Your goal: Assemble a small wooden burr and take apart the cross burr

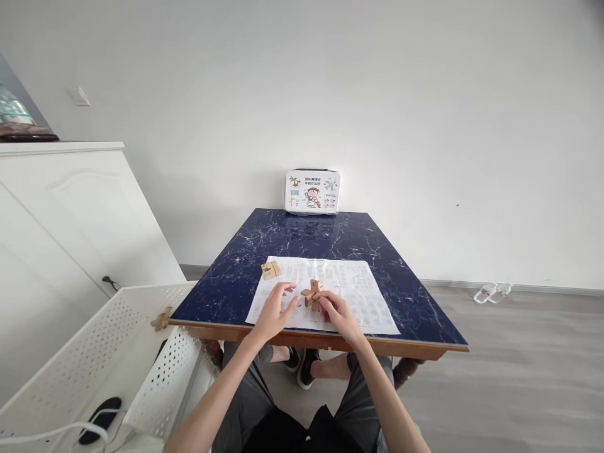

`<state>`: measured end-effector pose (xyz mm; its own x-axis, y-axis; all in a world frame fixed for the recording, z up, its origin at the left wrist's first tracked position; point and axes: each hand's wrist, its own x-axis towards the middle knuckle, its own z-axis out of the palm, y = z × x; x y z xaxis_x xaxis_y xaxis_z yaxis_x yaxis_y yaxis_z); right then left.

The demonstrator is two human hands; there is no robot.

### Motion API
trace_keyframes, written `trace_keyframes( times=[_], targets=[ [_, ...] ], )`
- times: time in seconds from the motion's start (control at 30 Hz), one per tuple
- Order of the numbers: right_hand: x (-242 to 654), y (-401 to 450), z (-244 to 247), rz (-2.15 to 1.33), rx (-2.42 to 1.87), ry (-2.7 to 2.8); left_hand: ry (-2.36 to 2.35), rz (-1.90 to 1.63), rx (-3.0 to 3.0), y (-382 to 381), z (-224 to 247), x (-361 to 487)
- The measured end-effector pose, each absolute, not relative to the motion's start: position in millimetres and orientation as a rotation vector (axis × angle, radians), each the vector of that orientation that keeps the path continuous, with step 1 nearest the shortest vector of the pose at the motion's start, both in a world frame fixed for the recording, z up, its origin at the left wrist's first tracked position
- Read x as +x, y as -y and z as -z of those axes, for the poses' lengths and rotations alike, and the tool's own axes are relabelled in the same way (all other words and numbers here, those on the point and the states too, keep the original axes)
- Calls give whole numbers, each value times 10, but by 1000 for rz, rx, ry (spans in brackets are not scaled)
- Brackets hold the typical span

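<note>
A wooden interlocking puzzle (311, 293) of several crossed blocks stands over the printed paper sheet (363, 302). My right hand (336, 311) grips it from the right, thumb and fingers closed on its side. Just left of it, my left hand (274, 311) is apart from the puzzle, with thumb and fingers spread and nothing between them. Another wooden puzzle piece (270, 270), squarish with a dark notch in its top, lies at the sheet's upper left corner. Small print on the sheet is too faint to read.
The sheet lies on a dark blue marbled table (311, 233). A white case with cartoon prints (312, 192) stands at its back edge against the wall. At the left are a perforated white basket (155, 384) and a white cabinet (70, 220). Clear plastic bottles (492, 292) lie on the floor.
</note>
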<state>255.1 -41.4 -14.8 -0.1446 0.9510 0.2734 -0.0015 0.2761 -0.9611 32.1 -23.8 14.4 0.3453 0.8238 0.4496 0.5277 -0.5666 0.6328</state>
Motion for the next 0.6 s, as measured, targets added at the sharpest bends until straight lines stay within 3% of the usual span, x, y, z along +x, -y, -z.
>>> trace_keyframes(
  times=[0.6],
  targets=[
    [2595, 443, 101, -1207, -885, 1456, -889, -807, 1992, 149, -217, 464]
  ],
)
